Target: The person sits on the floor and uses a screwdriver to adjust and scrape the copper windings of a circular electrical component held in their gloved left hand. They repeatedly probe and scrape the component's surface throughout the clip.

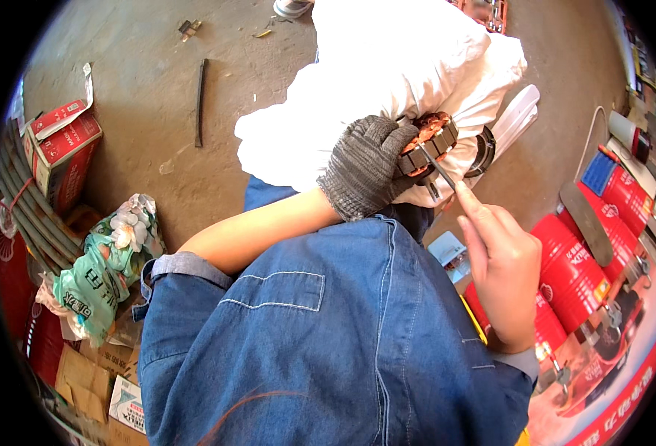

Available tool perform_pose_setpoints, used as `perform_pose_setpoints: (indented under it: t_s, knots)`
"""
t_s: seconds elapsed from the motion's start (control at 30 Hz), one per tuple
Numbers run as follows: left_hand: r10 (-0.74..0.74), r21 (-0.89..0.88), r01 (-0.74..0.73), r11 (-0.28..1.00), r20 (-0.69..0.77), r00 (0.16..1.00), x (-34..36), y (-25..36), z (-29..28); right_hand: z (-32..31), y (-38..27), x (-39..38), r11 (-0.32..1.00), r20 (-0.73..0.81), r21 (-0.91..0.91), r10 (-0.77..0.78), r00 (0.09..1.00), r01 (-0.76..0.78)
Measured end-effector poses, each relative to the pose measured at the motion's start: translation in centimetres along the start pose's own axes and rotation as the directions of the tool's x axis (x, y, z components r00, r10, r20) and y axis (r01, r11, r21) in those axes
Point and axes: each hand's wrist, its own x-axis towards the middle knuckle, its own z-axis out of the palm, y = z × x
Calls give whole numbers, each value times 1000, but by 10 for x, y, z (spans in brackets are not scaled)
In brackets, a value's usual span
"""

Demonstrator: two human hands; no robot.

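Centrally, toward the far side, a copper-wound ring [438, 140] with dark segments lay between the two hands, against a white cloth [387, 63]. The left hand [365, 167], in a dark grey knitted glove, had its grip closed around the left side of the ring. The right hand [502, 253], bare, came from the near right; its grip was clenched on a slim dark tool [442, 172], the forefinger extended along it and the tip at the slotted side of the ring. A dark curved part [484, 152] lay just right of the ring.

Lettering appeared mainly at the margins. At left, a red box [68, 145] bore white print on its faces; nearer, a teal bag [90, 286] showed pale characters beside printed flowers, and a white label [126, 405] at the near left carried small dark, blue and red print. At right, red drum shapes [573, 260] bore pale lettering; whether they were solid or pictured could not be told. Along the near right edge, a red strip [616, 410] carried large white characters. Far left, a narrow dark bar [201, 104] lay on the unmarked brown floor [138, 89].
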Motion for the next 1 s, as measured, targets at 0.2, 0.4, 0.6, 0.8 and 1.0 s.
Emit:
perform_pose_setpoints:
  t_s: [0.2, 0.4, 0.6, 0.8, 1.0]
  knots:
    - [4, -8, -4, 1000, 9, 1000, -1, -2, 0, -14, -14, 6, 984, 85, -177, -5, 996, 20]
    - [-76, -15, 77, 997, 55, 996, 2, 0, 0, -8, -15, 14, 979, 85, -198, -26, 996, 42]
    - [-110, -58, 109, 992, -3, 994, 5, -1, -1, 7, -10, 14, 986, -28, -148, -81, 996, 76]
    - [-72, -45, 72, 996, -3, 997, 5, 0, -2, 43, 18, -13, 964, -400, 266, 103, 911, 8]
    - [-50, 10, 49, 999, 9, 999, 4, -1, -3, 51, 31, -27, 943, -338, 332, 104, 935, 15]
